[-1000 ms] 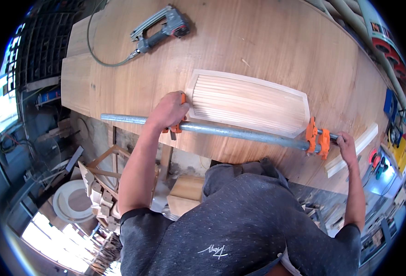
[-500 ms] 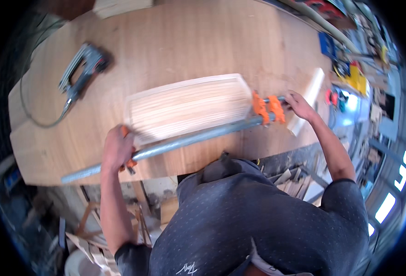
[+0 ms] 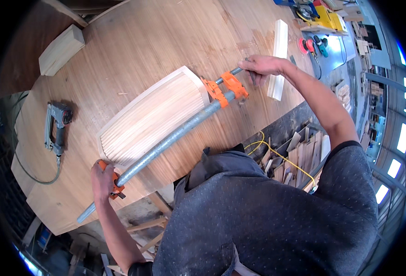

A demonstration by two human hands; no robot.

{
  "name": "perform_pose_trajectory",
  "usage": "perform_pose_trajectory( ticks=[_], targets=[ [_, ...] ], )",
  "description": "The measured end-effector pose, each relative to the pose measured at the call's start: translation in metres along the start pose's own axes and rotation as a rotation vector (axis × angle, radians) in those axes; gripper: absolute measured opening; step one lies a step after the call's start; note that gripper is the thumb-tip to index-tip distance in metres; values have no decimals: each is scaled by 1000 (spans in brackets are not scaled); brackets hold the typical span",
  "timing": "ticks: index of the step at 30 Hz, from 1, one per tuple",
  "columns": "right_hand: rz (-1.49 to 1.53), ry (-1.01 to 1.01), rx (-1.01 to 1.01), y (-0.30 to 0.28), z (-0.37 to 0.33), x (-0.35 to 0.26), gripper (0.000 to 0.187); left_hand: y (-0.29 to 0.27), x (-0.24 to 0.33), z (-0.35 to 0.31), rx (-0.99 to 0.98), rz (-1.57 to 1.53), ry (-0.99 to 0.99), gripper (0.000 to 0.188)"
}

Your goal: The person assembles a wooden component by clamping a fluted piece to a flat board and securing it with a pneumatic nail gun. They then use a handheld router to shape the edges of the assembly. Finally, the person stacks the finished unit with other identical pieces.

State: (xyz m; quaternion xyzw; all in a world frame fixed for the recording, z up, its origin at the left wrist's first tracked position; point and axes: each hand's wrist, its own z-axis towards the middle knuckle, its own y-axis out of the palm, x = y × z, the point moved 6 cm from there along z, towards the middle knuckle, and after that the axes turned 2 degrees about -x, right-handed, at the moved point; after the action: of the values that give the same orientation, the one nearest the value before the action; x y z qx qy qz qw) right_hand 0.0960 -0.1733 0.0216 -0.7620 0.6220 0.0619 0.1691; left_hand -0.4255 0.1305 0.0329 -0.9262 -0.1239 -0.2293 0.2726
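Note:
A pipe clamp (image 3: 166,141) with a grey metal pipe and orange jaws lies along the near side of a framed, slatted wooden panel (image 3: 154,112). At the panel's left end my left hand (image 3: 102,180) is closed around the clamp's orange tail jaw (image 3: 116,183). My right hand (image 3: 261,69) grips the clamp's handle at the end of its screw, beyond the orange head (image 3: 232,85). The front orange jaw (image 3: 214,91) is against or very close to the panel's right end.
A nail gun (image 3: 58,126) with an air hose lies at the left of the wooden table (image 3: 134,55). A pale wood strip (image 3: 278,60) is by my right hand, and a wood block (image 3: 62,49) sits far left. Power tools (image 3: 313,47) stand at right; offcuts (image 3: 299,156) lie below.
My view has turned, so the table, panel and clamp appear more tilted. Both hands stay at the clamp's two ends, the right now around the handle.

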Motion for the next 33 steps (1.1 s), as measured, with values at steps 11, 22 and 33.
perform_pose_trajectory(
  ticks=[11, 22, 33],
  targets=[
    [-65, -130, 151, 7, -5, -7, 64, 1, -26, 13, -89, -84, -2, 24],
    [-104, -356, 455, 44, -1, 44, 52, 22, -31, -10, 81, 13, -30, 19],
    [22, -310, 438, 43, -2, 43, 51, 10, -28, -2, 236, 24, 122, 20]
  ],
)
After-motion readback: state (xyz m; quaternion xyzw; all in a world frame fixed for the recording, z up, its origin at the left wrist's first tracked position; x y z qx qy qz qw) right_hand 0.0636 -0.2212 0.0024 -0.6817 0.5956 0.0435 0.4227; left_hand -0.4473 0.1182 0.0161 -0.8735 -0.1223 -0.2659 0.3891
